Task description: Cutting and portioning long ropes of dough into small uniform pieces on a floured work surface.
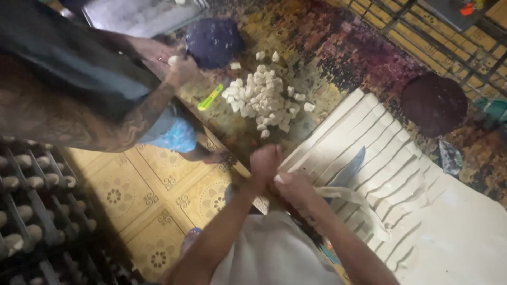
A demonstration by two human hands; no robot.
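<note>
Both forearms of the person rise from the bottom edge of the frame and meet just below its centre. Their left hand (265, 164) is closed into a fist around a bit of white dough, and their right hand (293, 186) is closed too, pinching the end of a dough strip (338, 193) that trails off to the right. The two hands touch each other at the left edge of the sheet of cut dough strips (369, 142), a pale slab sliced into long parallel bands that runs from the centre toward the lower right. A dark blade-shaped tool (353, 168) lies on the strips just right of the hands; what it is exactly cannot be told.

Above the hands, at upper centre, sits a pile of small dough pieces (265, 98) on the mottled worktop (327, 58), with a green-handled tool (210, 97) just to its left. Another person's hand (182, 68) at upper left is closed on one white piece, beside a dark round lid (214, 42). A second dark round object (434, 104) lies at the right. A tray of dough balls (37, 195) fills the lower left, over yellow patterned floor tiles (153, 195).
</note>
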